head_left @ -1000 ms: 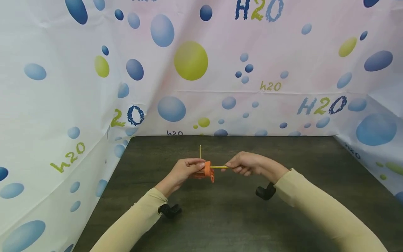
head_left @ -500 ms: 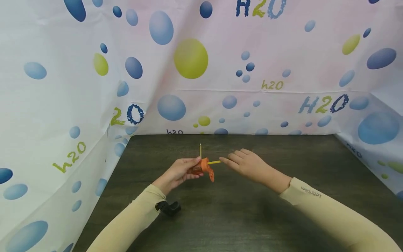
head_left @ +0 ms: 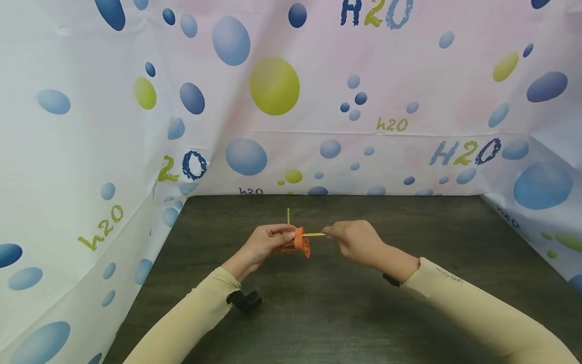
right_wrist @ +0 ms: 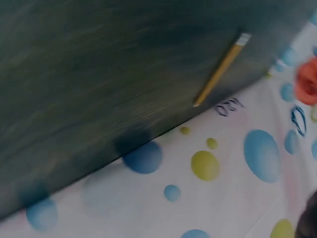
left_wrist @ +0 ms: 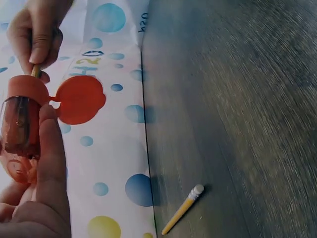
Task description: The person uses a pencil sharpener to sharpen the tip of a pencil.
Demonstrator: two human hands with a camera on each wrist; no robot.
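My left hand (head_left: 263, 246) grips an orange pencil sharpener (head_left: 298, 239) with a see-through shavings container. Its round orange cap (left_wrist: 81, 100) hangs open at the side in the left wrist view. A yellow pencil (head_left: 314, 234) has one end in the top of the sharpener. The fingers of my right hand (head_left: 359, 242) pinch the pencil's other end, to the right of the sharpener. In the right wrist view only part of the orange sharpener (right_wrist: 308, 82) shows at the right edge, blurred.
A second yellow pencil (head_left: 288, 216) with a white end lies on the dark table (head_left: 318, 313), beyond my left hand. Behind the table hangs a white backdrop (head_left: 309, 121) with coloured dots.
My right hand has turned over on the pencil and back partway, its knuckles now on top. The sharpener tilted briefly and is level again in my left hand.
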